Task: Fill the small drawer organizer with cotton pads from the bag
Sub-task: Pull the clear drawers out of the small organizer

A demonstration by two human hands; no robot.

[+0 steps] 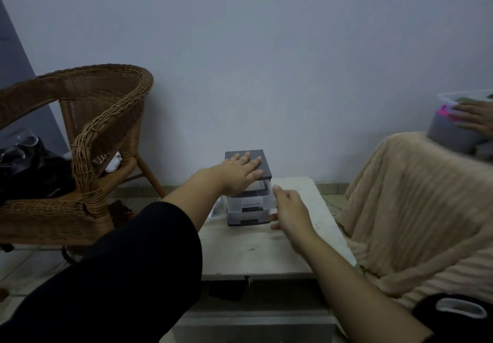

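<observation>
A small drawer organizer (246, 213) with a dark grey top and clear drawers stands at the far end of a pale low table (256, 252). My left hand (241, 173) lies flat on its top, fingers spread. My right hand (289, 210) is at the organizer's right front corner, fingers loosely curled beside the drawers; motion blur hides whether it touches a drawer. A clear plastic item (216, 210), possibly the bag, shows behind my left forearm just left of the organizer. No cotton pads are visible.
A wicker chair (88, 140) with dark items on it stands to the left. On the right, a beige blanket (416, 209) covers furniture. Another person's hand (477, 118) rests on a plastic container (453, 124) at the far right. A black bag (458, 313) lies bottom right.
</observation>
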